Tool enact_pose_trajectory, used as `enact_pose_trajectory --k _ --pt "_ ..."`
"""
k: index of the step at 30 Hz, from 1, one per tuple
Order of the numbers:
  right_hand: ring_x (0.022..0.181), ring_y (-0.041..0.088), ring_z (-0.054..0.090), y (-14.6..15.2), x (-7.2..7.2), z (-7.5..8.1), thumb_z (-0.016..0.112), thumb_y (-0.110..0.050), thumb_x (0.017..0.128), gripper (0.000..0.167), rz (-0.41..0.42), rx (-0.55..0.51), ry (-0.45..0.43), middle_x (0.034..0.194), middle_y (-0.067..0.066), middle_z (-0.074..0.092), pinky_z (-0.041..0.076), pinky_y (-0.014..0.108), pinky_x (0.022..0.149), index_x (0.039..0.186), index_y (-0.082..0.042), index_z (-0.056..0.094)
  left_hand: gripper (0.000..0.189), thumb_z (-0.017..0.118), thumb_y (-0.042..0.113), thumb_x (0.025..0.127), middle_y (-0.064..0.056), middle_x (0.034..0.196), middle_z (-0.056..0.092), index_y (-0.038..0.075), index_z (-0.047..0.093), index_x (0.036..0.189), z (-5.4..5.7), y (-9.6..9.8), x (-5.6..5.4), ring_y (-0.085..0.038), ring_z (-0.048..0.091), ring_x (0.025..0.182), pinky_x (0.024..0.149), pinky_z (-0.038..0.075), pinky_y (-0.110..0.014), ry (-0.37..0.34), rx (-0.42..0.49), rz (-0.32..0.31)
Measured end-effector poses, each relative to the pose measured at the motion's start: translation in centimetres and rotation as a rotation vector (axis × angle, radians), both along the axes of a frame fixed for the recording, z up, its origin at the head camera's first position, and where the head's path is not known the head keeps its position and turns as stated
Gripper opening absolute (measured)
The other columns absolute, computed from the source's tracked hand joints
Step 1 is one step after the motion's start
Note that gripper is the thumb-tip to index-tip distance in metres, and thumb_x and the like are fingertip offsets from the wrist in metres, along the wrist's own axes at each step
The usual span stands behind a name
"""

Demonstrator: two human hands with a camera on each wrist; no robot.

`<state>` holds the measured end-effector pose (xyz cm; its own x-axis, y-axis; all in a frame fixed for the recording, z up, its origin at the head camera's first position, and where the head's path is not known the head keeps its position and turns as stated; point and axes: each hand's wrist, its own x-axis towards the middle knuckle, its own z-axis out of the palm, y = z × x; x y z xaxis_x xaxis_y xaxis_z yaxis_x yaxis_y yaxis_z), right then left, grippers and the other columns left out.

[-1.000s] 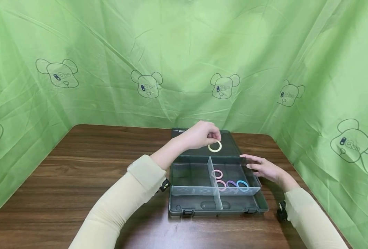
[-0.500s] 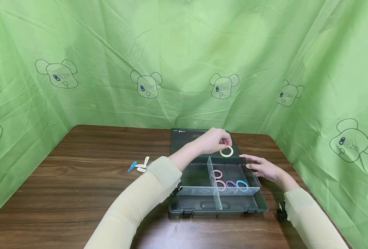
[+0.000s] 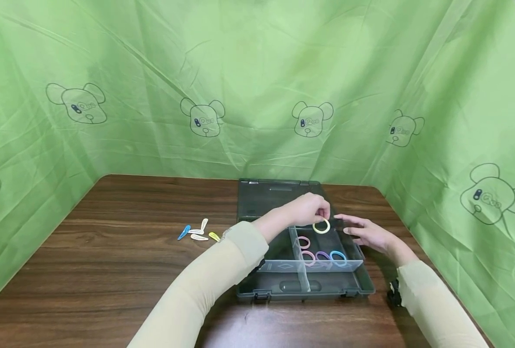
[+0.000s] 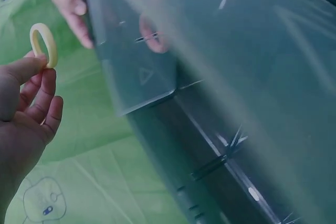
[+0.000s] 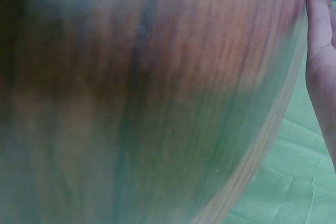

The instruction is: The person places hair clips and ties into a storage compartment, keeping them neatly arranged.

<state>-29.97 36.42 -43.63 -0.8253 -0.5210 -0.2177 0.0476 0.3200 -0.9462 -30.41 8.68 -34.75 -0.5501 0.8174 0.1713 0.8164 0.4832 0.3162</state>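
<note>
Between thumb and fingertips, my left hand (image 3: 308, 210) pinches a pale yellow ring (image 3: 321, 227), which looks like a hair tie. It hangs over the back right compartment of a dark see-through divided box (image 3: 283, 293). The same yellow ring (image 4: 46, 43) shows upright in the left wrist view. In that compartment lie pink rings (image 3: 304, 242), a purple ring (image 3: 322, 256) and a blue ring (image 3: 338, 257). My right hand (image 3: 372, 238) rests at the box's right side, fingers extended along its edge. Its fingers (image 5: 319, 19) appear at the right of the right wrist view.
The box lid (image 3: 266, 195) lies folded back behind it. Clear dividers (image 3: 279, 266) split the box. Left of it on the wooden table (image 3: 109, 270) are snap hair clips: a blue clip (image 3: 184, 232), a yellow clip (image 3: 214, 236) and several whitish clips (image 3: 199, 237). A green curtain (image 3: 257, 72) surrounds the table.
My left hand has moved right and down with the yellow ring, from over the lid to the back right compartment. The clips on the table have come into view. My right hand stays put.
</note>
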Motion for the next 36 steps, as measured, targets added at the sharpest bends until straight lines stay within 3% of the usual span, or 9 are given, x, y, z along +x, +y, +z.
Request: enact_pose_trajectory --k 6,13,21,26,36 --pt "0.114 0.013 0.055 0.1 0.0 0.1 0.05 -0.016 0.097 0.053 -0.023 0.025 -0.007 0.146 0.023 0.033 0.05 0.038 0.088 0.147 -0.012 0.03 0.005 0.067 0.013 0.086 0.008 0.081 0.06 0.017 0.067 0.087 -1.8 0.8 -0.1 -0.003 0.054 0.076 0.069 0.041 -0.013 0.002 -0.067 -0.025" --pt "0.112 0.014 0.056 0.1 0.1 -0.1 0.051 -0.015 0.097 0.055 -0.027 0.015 -0.023 0.146 0.023 0.032 0.05 0.039 0.087 0.147 -0.01 0.028 0.005 0.068 0.013 0.086 0.007 0.082 0.059 0.018 0.067 0.086 -3.7 1.4 -0.3 -0.003 0.053 0.077 0.07 0.041 -0.012 0.023 -0.117 -0.095" --pt "0.112 0.013 0.056 0.0 0.1 0.1 0.053 -0.018 0.096 0.055 -0.025 0.017 -0.001 0.144 0.013 0.037 0.05 0.038 0.088 0.146 -0.013 0.031 0.006 0.066 0.016 0.087 0.011 0.082 0.058 0.022 0.066 0.087 -5.1 2.1 -0.3 -0.003 0.052 0.077 0.07 0.042 -0.016 0.086 -0.185 -0.119" --pt "0.114 0.014 0.056 -0.1 0.1 0.3 0.051 -0.016 0.097 0.055 -0.002 -0.004 -0.001 0.143 0.016 0.039 0.05 0.038 0.089 0.147 -0.011 0.03 0.007 0.065 0.016 0.088 0.011 0.083 0.055 0.024 0.066 0.087 -5.8 2.3 -0.2 -0.002 0.051 0.078 0.07 0.041 -0.017 0.132 -0.198 -0.125" --pt "0.114 0.011 0.055 0.0 0.1 0.2 0.051 -0.018 0.097 0.055 -0.011 0.019 -0.012 0.146 0.017 0.034 0.049 0.038 0.089 0.147 -0.013 0.029 0.009 0.065 0.016 0.087 0.013 0.085 0.055 0.026 0.065 0.087 -6.1 2.5 0.0 -0.002 0.051 0.082 0.07 0.041 -0.018 0.191 -0.219 -0.116"
